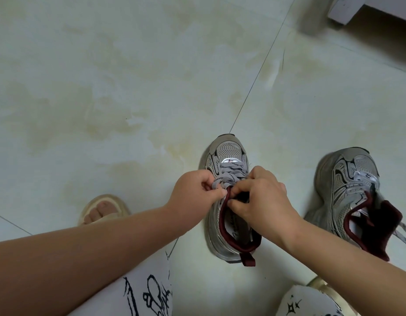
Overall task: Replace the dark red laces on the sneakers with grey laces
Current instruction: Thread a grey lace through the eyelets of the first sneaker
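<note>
Currently lacing middle sneaker (pixel 227 197) on tiled floor (pixel 106 87). Left hand (pixel 193 190) pinching grey lace (pixel 227 176) at upper eyelets; right hand (pixel 261 197) curling round tongue edge, probably gripping the other lace end, hidden. Advisable: pulling both ends evenly, keeping lace flat, steadying tongue. Lace lying between both grips, crossing just ahead of fingertips. Second sneaker (pixel 352 190) standing rightward, grey lace trailing.

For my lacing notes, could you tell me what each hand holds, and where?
Left hand pinches the grey lace near the upper eyelets; right hand grips at the sneaker tongue.
</note>
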Motion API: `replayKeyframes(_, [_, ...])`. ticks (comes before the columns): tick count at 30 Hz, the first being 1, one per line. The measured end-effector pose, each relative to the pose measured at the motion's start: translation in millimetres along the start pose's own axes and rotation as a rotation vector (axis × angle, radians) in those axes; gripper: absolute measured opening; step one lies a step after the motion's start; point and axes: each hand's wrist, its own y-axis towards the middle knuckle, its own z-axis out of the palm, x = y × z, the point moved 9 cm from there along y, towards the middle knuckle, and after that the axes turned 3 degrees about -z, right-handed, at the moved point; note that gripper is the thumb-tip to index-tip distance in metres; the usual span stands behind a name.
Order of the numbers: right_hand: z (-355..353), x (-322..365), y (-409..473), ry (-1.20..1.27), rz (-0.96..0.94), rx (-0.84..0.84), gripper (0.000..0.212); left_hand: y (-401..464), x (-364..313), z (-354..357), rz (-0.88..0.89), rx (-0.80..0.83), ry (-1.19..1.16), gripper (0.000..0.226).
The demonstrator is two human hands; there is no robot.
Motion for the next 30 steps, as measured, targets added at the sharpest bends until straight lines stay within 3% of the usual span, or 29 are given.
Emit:
replayKeyframes(14, [5, 8, 4, 0.004, -0.177, -0.024, 0.012, -2, -9, 9, 0.076, 0.147, 0.062, 0.020])
replayKeyframes(18, [-5, 13, 6, 0.126, -0.217, 0.169, 0.015, -2, -9, 6, 0.086, 0.112, 0.105, 0.017])
replayKeyframes(22, [-33, -6, -2, 0.330, -0.091, 0.361, 0.023, -2, -13, 6, 0.091, 0.115, 0.125, 0.018])
replayKeyframes(26, [-18, -17, -12, 0.389, 0.002, 0.521, 0.022, -2, -18, 12, 0.120, 0.135, 0.201, 0.017])
replayKeyframes(28, [-18, -26, -2, 0.394, 0.048, 0.452, 0.024, -1, -21, 8, 0.136, 0.114, 0.215, 0.012])
replayKeyframes(30, [-30, -35, 16, 0.349, 0.068, 0.264, 0.021, 3, -27, 0, 0.157, 0.065, 0.234, 0.011])
